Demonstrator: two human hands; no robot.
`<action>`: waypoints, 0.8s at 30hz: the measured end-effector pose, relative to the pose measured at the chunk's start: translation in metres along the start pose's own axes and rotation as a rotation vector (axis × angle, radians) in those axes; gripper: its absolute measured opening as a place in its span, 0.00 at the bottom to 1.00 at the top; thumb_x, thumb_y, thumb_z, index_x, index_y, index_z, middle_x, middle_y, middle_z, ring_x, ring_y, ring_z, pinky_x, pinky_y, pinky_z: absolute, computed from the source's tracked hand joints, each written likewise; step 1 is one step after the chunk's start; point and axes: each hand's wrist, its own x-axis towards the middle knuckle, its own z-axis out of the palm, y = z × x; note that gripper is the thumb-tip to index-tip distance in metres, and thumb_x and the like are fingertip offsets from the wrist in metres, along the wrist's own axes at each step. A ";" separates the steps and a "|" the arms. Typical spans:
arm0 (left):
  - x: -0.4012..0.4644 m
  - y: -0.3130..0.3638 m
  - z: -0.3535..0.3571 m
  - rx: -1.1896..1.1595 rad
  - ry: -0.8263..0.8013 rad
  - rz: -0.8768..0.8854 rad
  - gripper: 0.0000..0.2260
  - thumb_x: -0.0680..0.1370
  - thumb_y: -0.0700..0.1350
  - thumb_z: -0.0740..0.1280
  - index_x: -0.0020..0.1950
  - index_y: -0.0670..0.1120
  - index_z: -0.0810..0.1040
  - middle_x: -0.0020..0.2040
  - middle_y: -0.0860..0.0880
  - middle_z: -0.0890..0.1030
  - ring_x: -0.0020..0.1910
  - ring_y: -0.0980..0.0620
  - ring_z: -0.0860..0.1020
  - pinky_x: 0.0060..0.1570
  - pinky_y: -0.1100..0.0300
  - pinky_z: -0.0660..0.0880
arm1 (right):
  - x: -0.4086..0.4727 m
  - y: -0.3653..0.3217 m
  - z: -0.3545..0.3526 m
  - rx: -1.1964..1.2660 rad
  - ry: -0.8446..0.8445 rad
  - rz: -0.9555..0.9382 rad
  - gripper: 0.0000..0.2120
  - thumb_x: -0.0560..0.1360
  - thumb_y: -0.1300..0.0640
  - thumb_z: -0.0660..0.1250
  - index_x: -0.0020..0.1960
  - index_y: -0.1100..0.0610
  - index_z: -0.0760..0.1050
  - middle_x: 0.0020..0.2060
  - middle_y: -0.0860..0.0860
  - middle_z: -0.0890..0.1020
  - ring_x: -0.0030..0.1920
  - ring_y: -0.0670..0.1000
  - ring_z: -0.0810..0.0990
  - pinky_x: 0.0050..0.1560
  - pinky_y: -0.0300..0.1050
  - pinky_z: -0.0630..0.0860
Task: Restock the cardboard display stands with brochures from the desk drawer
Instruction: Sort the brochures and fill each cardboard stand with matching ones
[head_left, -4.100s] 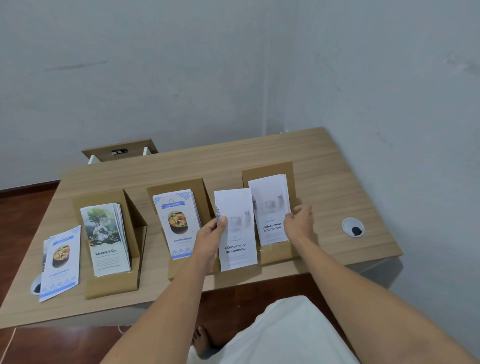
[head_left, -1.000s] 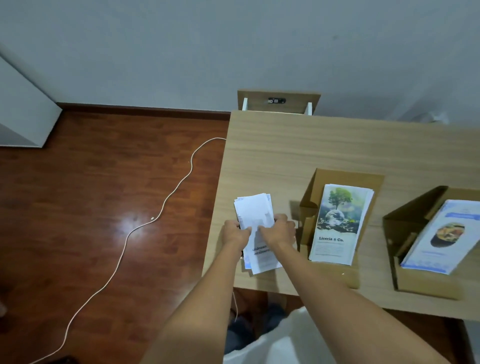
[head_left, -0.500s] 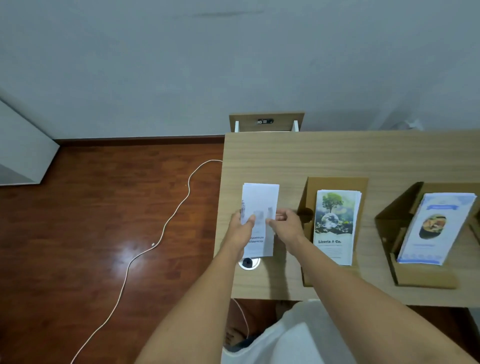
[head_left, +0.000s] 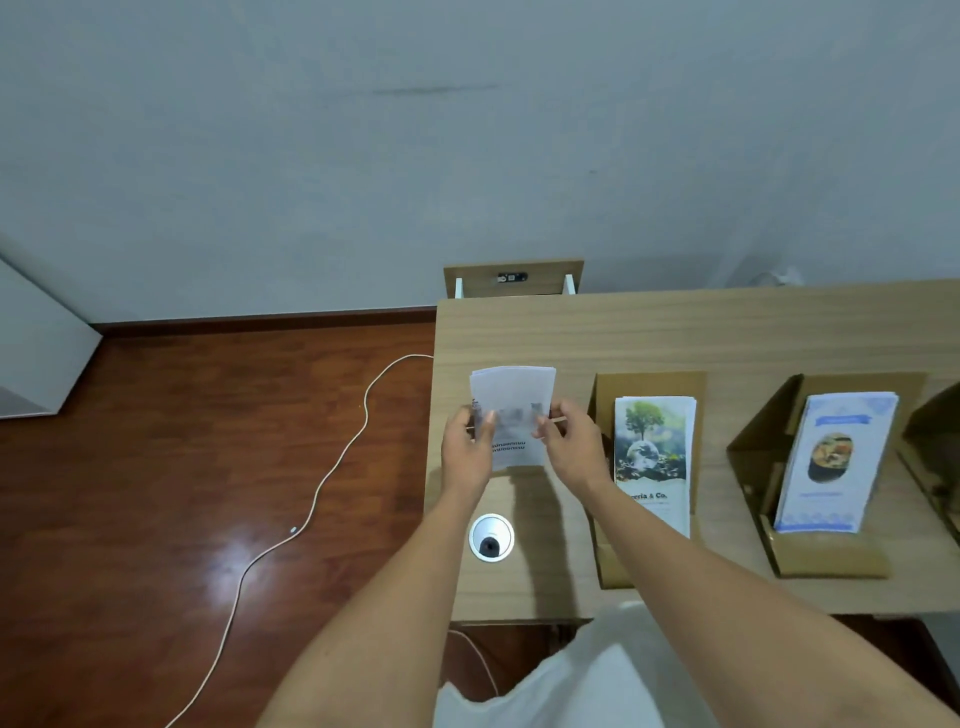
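A wooden desk (head_left: 675, 338) stands against a grey wall. A stack of white brochures (head_left: 513, 415) is gripped upright above the desk, its left edge by the left hand (head_left: 467, 457), its right edge by the right hand (head_left: 574, 452). Just right of the right hand stands a cardboard stand (head_left: 602, 519) filled with tree brochures (head_left: 652, 457).

Your right forearm covers the lower left corner of the tree brochure (head_left: 652, 452), so its title reads only partly. The print on the white brochures (head_left: 511, 415) looks too blurred to read. A third cardboard stand (head_left: 935, 441) is cut off at the right edge.
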 end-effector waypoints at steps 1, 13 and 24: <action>0.001 -0.005 0.000 0.034 0.005 0.011 0.13 0.80 0.54 0.67 0.55 0.45 0.80 0.53 0.43 0.82 0.52 0.42 0.82 0.53 0.49 0.79 | -0.002 0.003 0.001 0.003 0.002 0.011 0.04 0.81 0.62 0.64 0.49 0.57 0.77 0.42 0.52 0.83 0.48 0.57 0.84 0.50 0.50 0.78; -0.017 -0.004 0.005 0.233 0.021 0.118 0.09 0.86 0.42 0.61 0.58 0.38 0.76 0.54 0.46 0.75 0.50 0.50 0.75 0.45 0.66 0.66 | -0.011 0.013 0.002 -0.045 -0.024 -0.003 0.05 0.83 0.61 0.60 0.54 0.56 0.76 0.46 0.52 0.83 0.47 0.49 0.83 0.45 0.43 0.76; -0.006 -0.006 0.008 0.240 -0.072 0.067 0.11 0.87 0.41 0.59 0.64 0.38 0.75 0.60 0.42 0.77 0.57 0.46 0.76 0.53 0.61 0.68 | -0.001 0.006 0.003 -0.104 -0.109 0.030 0.13 0.84 0.64 0.54 0.63 0.59 0.73 0.54 0.56 0.82 0.52 0.55 0.83 0.53 0.48 0.78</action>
